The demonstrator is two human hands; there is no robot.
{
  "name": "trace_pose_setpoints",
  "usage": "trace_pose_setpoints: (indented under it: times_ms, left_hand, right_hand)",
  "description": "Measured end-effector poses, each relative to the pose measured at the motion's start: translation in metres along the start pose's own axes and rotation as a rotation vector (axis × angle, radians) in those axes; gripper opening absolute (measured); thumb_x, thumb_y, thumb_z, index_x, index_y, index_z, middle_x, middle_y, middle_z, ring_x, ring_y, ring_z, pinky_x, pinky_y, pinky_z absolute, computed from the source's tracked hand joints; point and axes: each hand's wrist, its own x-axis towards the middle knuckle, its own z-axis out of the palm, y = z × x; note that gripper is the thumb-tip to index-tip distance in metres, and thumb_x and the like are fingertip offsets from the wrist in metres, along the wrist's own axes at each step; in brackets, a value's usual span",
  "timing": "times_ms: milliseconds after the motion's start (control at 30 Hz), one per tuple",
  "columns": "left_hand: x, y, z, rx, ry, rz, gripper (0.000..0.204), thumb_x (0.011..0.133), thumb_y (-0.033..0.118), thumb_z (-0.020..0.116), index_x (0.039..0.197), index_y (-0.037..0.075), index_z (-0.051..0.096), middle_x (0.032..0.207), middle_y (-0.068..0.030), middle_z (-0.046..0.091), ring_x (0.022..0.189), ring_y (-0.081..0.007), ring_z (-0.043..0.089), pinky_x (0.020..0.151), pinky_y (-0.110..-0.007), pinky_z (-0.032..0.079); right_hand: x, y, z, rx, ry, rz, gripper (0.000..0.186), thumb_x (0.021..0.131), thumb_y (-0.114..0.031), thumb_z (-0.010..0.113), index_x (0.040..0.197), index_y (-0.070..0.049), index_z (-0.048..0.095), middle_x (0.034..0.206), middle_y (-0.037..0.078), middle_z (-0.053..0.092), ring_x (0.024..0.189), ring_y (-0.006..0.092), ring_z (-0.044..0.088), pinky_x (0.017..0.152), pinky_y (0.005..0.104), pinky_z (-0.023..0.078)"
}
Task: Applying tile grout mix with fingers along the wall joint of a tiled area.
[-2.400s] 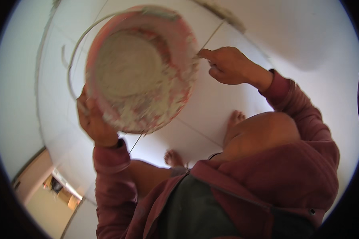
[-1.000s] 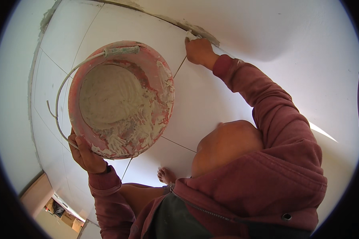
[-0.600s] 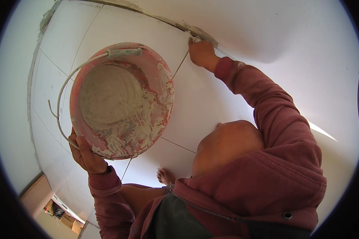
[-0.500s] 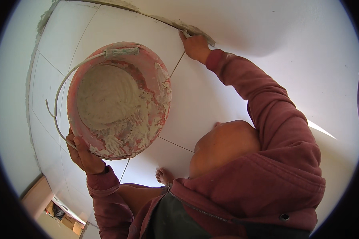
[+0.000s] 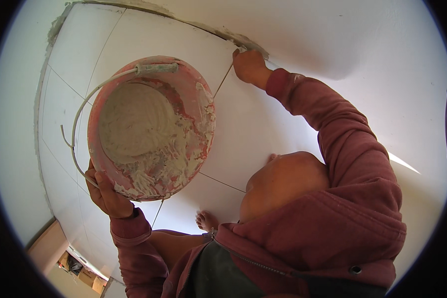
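Note:
My left hand (image 5: 108,194) grips the left lower rim of a red bucket (image 5: 199,126) smeared with pale paste. A pool of grey-beige paste (image 5: 134,119) lies in the bucket, and its wire handle (image 5: 73,134) rests at the left with a worn grip over the upper rim. My right hand (image 5: 250,66) is closed at the foot of the wall, beside a rough grey joint (image 5: 218,36) along the floor's edge. Something small and pale shows at its fingertips; I cannot make out what it is.
White tiles (image 5: 84,44) form the floor. A wall (image 5: 357,35) runs along the top and right, another (image 5: 20,124) along the left. My bare foot (image 5: 206,220) and bent knee (image 5: 285,184) are below. A doorway (image 5: 69,265) at lower left shows boxes.
Since 2.4 seconds ago the bucket has moved down and left, and my right hand has left its rim for the wall's foot. Lately that hand shifts only slightly back and forth.

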Motion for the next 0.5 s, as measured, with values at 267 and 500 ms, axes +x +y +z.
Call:
trace_pose_setpoints:
  times_ms: [267,500]
  left_hand:
    - [0.004,0.006,-0.011,-0.026,-0.039,-0.048,0.021,0.088,0.018,0.037,0.082,-0.002,0.04,0.115,-0.0198,0.043,0.098,-0.0201,0.045,0.084,-0.033,0.036]
    - [0.009,0.015,-0.011,-0.025,-0.055,-0.038,0.02,0.088,0.017,0.036,0.081,-0.002,0.039,0.116,-0.0214,0.043,0.098,-0.0209,0.045,0.084,-0.033,0.036]
  right_hand:
    - [0.0,0.013,-0.022,0.135,-0.14,0.057,0.053,0.073,-0.01,0.041,0.125,-0.003,0.032,0.08,0.015,0.06,0.071,0.0273,0.059,0.061,0.0383,0.046]
    - [0.008,0.027,0.008,0.844,-0.064,0.057,0.06,0.069,-0.008,0.037,0.128,-0.004,0.026,0.106,0.025,0.049,0.099,0.0352,0.048,0.085,0.0362,0.037]
